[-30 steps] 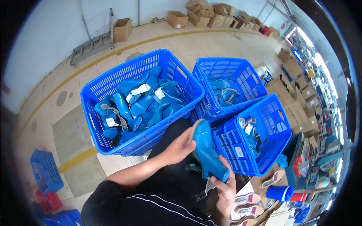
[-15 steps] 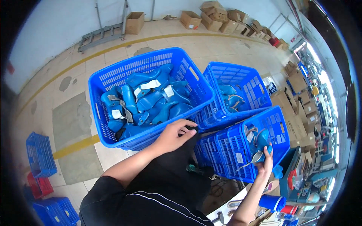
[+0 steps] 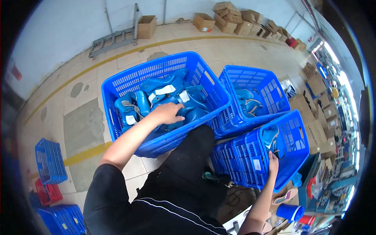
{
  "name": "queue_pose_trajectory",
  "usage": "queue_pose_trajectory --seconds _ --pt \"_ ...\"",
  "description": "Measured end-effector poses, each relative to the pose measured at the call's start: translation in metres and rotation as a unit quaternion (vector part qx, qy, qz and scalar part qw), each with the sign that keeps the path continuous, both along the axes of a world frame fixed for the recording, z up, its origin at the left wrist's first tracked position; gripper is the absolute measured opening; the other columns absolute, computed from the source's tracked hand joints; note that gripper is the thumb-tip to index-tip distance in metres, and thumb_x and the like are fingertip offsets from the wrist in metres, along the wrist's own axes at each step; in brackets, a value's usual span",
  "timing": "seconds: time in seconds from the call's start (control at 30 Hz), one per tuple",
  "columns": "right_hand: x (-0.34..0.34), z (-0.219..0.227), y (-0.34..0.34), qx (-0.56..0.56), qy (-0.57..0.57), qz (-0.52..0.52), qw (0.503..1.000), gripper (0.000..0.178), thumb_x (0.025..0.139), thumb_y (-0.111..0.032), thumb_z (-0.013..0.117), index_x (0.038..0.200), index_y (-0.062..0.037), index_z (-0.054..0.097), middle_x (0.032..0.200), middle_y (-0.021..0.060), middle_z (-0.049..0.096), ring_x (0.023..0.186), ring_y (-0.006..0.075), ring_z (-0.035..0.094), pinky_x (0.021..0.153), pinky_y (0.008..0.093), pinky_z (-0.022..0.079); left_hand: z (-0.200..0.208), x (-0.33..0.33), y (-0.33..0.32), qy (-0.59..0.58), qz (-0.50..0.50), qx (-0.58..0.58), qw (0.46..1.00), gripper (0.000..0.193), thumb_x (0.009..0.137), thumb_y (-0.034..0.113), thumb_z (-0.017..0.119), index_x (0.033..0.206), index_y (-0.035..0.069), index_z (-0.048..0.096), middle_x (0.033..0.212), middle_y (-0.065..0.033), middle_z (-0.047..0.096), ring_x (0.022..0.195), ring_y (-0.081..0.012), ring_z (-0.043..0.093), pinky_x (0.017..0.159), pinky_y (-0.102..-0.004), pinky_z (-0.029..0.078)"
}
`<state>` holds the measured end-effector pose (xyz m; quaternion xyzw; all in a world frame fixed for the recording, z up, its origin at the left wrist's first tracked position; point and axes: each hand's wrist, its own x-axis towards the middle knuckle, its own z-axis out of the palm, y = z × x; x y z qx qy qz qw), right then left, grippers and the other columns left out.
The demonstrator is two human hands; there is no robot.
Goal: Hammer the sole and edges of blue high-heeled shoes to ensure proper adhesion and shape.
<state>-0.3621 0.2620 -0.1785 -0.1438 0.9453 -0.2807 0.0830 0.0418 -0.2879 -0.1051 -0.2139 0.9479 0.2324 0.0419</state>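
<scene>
Moved the left hand (image 3: pixel 166 113) away from beside the knee (image 3: pixel 201 136), its place half a second earlier, and into the large crate (image 3: pixel 156 70), left of centre in the frame, low over a heap of blue shoes (image 3: pixel 143 102). Held thumb and fingers there spread apart, closed on nothing visible; could not make out any contact with the shoes beneath. Kept the right hand (image 3: pixel 273 162) at the right crate (image 3: pixel 290 137), right of centre, but showed no clear grip any more: half a second earlier, had plainly held a shoe inside that crate, and a second earlier, a shoe between both hands at lower centre. Now had the fingers bent near the lower end of a blue shoe (image 3: pixel 269 135) in the upper left part of that crate; could not tell whether gripping it, merely touching it or already free of it. Saw both crates and the middle crate (image 3: pixel 270 87) a little farther right in the frame than before, in the same order. Saw likewise unchanged, apart from that shift, the boxes (image 3: pixel 225 24) along the top, the grey rack (image 3: pixel 113 42) at upper left, the red crate (image 3: pixel 49 192) at lower left and the blue tub (image 3: pixel 289 212) at lower right.
</scene>
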Motion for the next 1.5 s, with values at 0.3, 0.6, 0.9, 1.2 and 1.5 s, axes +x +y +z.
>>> queue_pose_trajectory --seconds 0.3,0.6,0.9,1.2,1.5 --pt "0.021 0.019 -0.044 0.015 -0.013 -0.038 0.999 0.059 0.105 -0.059 0.061 0.125 -0.0071 0.079 0.12 0.0248 0.078 0.116 0.0372 0.075 0.102 0.0443 0.055 -0.193 -0.061 -0.056 0.055 0.011 0.022 0.998 0.108 0.083 0.046 0.092 0.16 -0.003 0.034 0.15 -0.0366 0.055 0.141 -0.0487 0.057 0.119 -0.0517 0.047" --pt "-0.049 0.0 -0.039 0.07 0.009 -0.064 0.995 0.078 0.093 -0.059 0.077 0.151 -0.0092 0.061 0.139 0.0296 0.069 0.131 0.0438 0.067 0.112 0.0487 0.052 -0.185 -0.081 -0.069 0.008 0.041 0.173 0.984 0.079 0.083 0.043 0.092 0.146 0.011 0.056 0.132 -0.0266 0.072 0.126 -0.044 0.069 0.105 -0.0492 0.055" --pt "-0.265 -0.079 0.0 0.15 -0.056 -0.12 0.98 0.083 0.104 -0.056 0.064 0.166 -0.0063 0.041 0.16 0.0235 0.055 0.134 0.0428 0.064 0.1 0.0611 0.06 -0.206 -0.122 -0.062 0.081 0.003 0.199 0.977 0.085 0.076 0.056 0.095 0.142 0.015 0.061 0.141 -0.0248 0.069 0.133 -0.0444 0.065 0.111 -0.0492 0.052" --pt "-0.193 -0.124 -0.07 -0.182 -0.257 -0.377 0.871 0.057 0.096 -0.054 0.081 0.13 -0.0113 0.062 0.114 0.0157 0.076 0.094 0.0417 0.076 0.074 0.0633 0.068 -0.184 -0.074 -0.066 -0.06 0.081 0.163 0.981 0.084 0.078 0.051 0.094 0.143 0.015 0.056 0.139 -0.0246 0.07 0.131 -0.0452 0.066 0.11 -0.0499 0.053" --pt "-0.178 -0.094 -0.081 -0.313 -0.192 -0.295 0.882 0.04 0.103 -0.036 0.075 0.135 -0.0134 0.064 0.105 0.0145 0.077 0.071 0.0289 0.076 0.052 0.0432 0.064 -0.181 -0.08 -0.065 -0.035 0.059 0.156 0.985 0.079 0.085 0.051 0.087 0.146 0.013 0.055 0.137 -0.0273 0.069 0.131 -0.0459 0.065 0.111 -0.0514 0.052"
